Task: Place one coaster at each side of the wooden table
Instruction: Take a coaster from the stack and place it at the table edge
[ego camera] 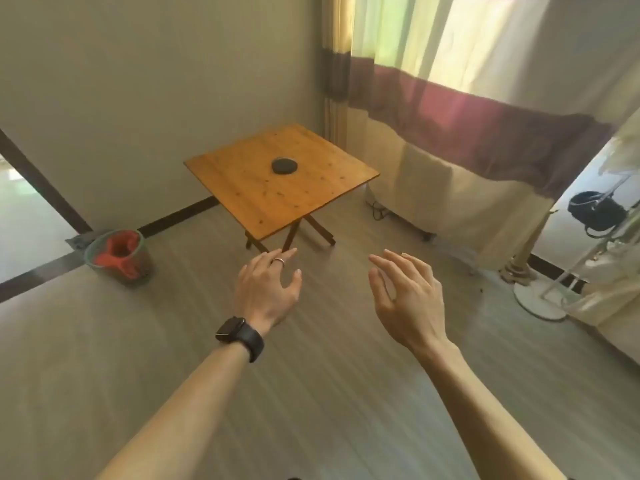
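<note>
Empty hands: left hand (265, 287), right hand (407, 299), before wooden table (311, 199).

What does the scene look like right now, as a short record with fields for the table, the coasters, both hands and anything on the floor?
table: wooden table, square top, folding legs, near the room corner
coasters: dark round stack near the middle of the top; count cannot be told
sides of table: no coaster laid out yet
left hand: open, empty, in the air short of the table; ring and watch on it
right hand: open, empty, in the air
floor: bin with red liner, left of the table
</note>
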Available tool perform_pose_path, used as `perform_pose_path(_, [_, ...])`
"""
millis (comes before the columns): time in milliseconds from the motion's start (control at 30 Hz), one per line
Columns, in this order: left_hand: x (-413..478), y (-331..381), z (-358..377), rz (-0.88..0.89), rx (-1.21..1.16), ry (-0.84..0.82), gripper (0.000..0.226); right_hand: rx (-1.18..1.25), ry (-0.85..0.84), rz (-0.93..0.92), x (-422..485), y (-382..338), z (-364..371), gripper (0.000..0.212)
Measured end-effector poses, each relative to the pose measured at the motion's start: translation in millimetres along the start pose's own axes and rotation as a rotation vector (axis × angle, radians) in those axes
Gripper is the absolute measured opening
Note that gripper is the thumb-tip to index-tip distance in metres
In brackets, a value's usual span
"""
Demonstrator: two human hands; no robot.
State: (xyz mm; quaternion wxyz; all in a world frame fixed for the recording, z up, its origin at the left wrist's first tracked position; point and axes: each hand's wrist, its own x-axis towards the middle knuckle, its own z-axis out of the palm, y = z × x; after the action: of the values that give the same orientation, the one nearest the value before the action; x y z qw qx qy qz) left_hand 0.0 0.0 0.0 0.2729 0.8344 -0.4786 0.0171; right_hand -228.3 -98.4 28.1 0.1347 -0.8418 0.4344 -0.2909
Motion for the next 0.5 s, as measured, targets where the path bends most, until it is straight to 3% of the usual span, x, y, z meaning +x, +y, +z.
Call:
perform_pose_path(233, [44.4, -12.3, 45.6, -0.036, 0.019, -0.080, 0.049, -0.067, -0.113, 0.041, 39.7, 31.5, 46.0, 0.039])
perform_pose_path(500, [164.8, -40.6, 89.9, -0.062, 0.002, -0.150, 0.046, -0.098, -0.166, 0.084, 146.4, 52.9, 101.8, 0.041])
